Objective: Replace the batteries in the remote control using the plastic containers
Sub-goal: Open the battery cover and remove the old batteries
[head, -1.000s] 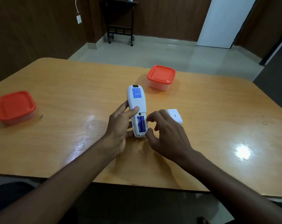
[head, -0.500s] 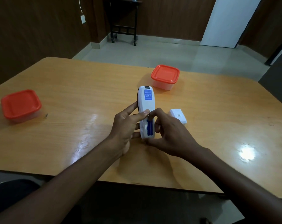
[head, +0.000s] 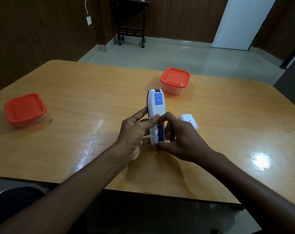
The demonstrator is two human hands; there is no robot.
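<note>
Fingers (head: pixel 167 132) deeper over remote (head: pixel 156 107) than before.

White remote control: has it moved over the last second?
Yes. The white remote control has shifted slightly right, toward the small white battery cover, and tipped onto its edge.

1. A glossy orange-brown wooden table (head: pixel 75 102) with rounded corners fills the foreground; bright glare patches shine on its top.
2. Beyond the table lies a pale tiled floor (head: pixel 160 54).
3. Dark brown wood-panelled walls (head: pixel 33 31) rise left of and beyond the table, with a light skirting along their base.
4. A small black side table (head: pixel 131 22) on castors stands against the far wall.
5. Left of it, a white wall socket (head: pixel 88 20) holds a white cable.
6. A white door (head: pixel 241 22) stands to its right.
</note>
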